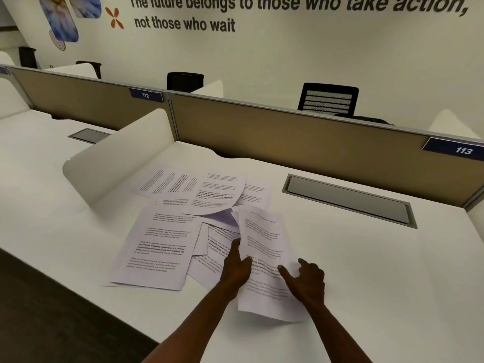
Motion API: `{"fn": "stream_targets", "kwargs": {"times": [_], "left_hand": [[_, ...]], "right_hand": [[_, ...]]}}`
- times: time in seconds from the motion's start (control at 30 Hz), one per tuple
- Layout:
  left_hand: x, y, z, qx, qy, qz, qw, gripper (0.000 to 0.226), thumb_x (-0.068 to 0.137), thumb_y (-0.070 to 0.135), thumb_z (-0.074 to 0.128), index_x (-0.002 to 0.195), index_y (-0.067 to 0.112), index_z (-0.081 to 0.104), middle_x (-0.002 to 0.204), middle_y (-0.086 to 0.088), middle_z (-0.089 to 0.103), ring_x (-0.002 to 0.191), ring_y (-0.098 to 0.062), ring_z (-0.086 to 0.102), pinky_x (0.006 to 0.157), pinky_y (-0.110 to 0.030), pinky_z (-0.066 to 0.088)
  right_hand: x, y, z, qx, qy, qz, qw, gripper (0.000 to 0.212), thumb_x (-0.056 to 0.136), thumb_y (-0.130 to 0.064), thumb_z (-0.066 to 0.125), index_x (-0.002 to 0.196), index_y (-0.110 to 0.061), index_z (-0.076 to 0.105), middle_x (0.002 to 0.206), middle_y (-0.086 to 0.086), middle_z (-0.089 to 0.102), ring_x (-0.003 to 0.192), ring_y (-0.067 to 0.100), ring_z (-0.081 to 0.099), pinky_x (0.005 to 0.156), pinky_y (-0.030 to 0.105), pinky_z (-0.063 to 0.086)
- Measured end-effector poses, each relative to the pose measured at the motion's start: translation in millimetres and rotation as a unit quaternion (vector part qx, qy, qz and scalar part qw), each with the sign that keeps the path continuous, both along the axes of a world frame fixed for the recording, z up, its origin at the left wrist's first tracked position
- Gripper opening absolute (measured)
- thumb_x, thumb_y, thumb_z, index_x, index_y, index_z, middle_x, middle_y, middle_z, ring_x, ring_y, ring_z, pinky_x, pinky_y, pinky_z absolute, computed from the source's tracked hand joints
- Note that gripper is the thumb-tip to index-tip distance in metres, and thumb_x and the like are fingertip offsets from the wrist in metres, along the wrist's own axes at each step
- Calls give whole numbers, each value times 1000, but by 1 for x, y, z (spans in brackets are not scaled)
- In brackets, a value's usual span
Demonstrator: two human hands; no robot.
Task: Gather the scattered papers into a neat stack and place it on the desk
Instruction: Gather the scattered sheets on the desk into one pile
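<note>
Two bare forearms reach in from the bottom edge toward the white desk (353,271). Between them, a small bundle of sheets (264,258) is lifted at a slant, its far end raised over the pile and its near end hanging just above the desk surface. The left hand (235,265) grips the bundle's left edge, thumb on the printed face and the other fingers hidden behind the paper. The right hand (306,281) sits at the bundle's right edge with its fingers spread and loosely curled; the thumb lies on the printed face, but whether the fingers behind actually pinch the paper cannot be told.

Left of and beyond the hands, the scattered papers (162,244) lie flat on the desk, overlapping at different angles. They are white sheets printed with short paragraphs of black text, some lines in bold. One large sheet lies nearest the desk's front-left, several more fan out behind it, and one at the back curls upward along its edge. A few sheets are partly tucked under the left hand and the lifted bundle.

A grey cable hatch (348,200) is set into the desk to the right, well apart from the papers.
</note>
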State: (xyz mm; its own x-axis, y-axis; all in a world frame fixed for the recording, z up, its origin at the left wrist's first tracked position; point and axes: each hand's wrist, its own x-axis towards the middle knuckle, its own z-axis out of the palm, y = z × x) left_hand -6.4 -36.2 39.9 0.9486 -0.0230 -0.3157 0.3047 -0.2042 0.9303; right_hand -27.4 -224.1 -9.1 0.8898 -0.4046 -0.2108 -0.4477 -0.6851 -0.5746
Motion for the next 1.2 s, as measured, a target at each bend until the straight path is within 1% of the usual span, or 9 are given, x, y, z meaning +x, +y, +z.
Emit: {"fn": "stream_targets", "kwargs": {"times": [0.13, 0.23, 0.3, 0.43, 0.57, 0.8, 0.9, 1.03, 1.2], "left_hand": [[-21, -3, 15, -10, -98, -55, 994, 49, 96, 25, 55, 137, 42, 36, 129, 21, 50, 114, -3, 53, 94, -28, 52], [-35, 3, 9, -24, -108, -61, 992, 53, 89, 35, 65, 136, 41, 43, 130, 15, 58, 113, -10, 62, 91, -34, 58], [-42, 8, 1, -30, -98, -41, 994, 49, 85, 32, 72, 127, 44, 48, 124, 11, 64, 108, -13, 66, 87, -36, 60], [-51, 25, -17, -10, -54, 22, 998, 59, 80, 30, 77, 131, 36, 49, 129, 5, 62, 114, -16, 62, 93, -41, 57], [-54, 36, -25, 31, -9, 8, 999, 74, 90, 22, 66, 152, 27, 26, 147, 3, 47, 129, -16, 49, 110, -43, 43], [-47, 52, -16, 7, 15, -47, 999, 82, 90, 21, 66, 152, 40, 16, 142, 11, 45, 126, -13, 50, 110, -41, 43], [-33, 82, -23, 105, -34, 84, 990, 80, 85, 25, 72, 152, 30, 27, 140, -2, 52, 123, -21, 54, 105, -40, 47], [-14, 141, -36, 296, -60, 184, 935, 78, 85, 34, 69, 151, 19, 29, 152, -13, 37, 142, -30, 30, 115, -42, 31], [-2, 190, -50, 461, 42, 49, 885, 100, 75, 70, 61, 154, 26, 18, 162, -13, 13, 148, -34, 13, 118, -48, 21]], "right_hand": [[6, -15, 14, 224, -49, -46, 972, 87, 75, -63, 69, 145, -20, 43, 137, 6, 51, 124, 26, 53, 104, 41, 43], [8, -29, 23, 436, -45, -18, 899, 78, 68, -53, 81, 134, -20, 56, 127, -1, 65, 119, 22, 61, 104, 43, 46], [6, -37, 24, 481, -42, 10, 876, 74, 62, -47, 85, 126, -17, 63, 119, 3, 72, 112, 23, 67, 103, 48, 48], [0, -39, 20, 463, -66, 29, 883, 79, 59, -42, 86, 128, -18, 59, 121, 3, 71, 112, 23, 66, 92, 39, 54], [-3, -32, 20, 426, -51, 84, 900, 72, 70, -30, 76, 135, -35, 44, 121, 3, 65, 110, 23, 64, 77, 33, 57], [-1, -23, -1, 405, -47, 76, 910, 61, 88, -14, 68, 136, -38, 41, 130, 6, 61, 112, 27, 63, 89, 48, 56], [0, -22, -7, 377, -51, 60, 923, 58, 91, -5, 62, 137, -32, 41, 129, 7, 60, 109, 24, 62, 87, 46, 55], [3, -20, -11, 298, -51, 37, 952, 56, 89, -8, 64, 139, -25, 44, 122, 11, 60, 105, 28, 60, 88, 45, 53], [12, -12, -13, 265, -50, 39, 962, 48, 89, -13, 66, 135, -19, 51, 130, 13, 60, 112, 34, 61, 96, 52, 52]]}}
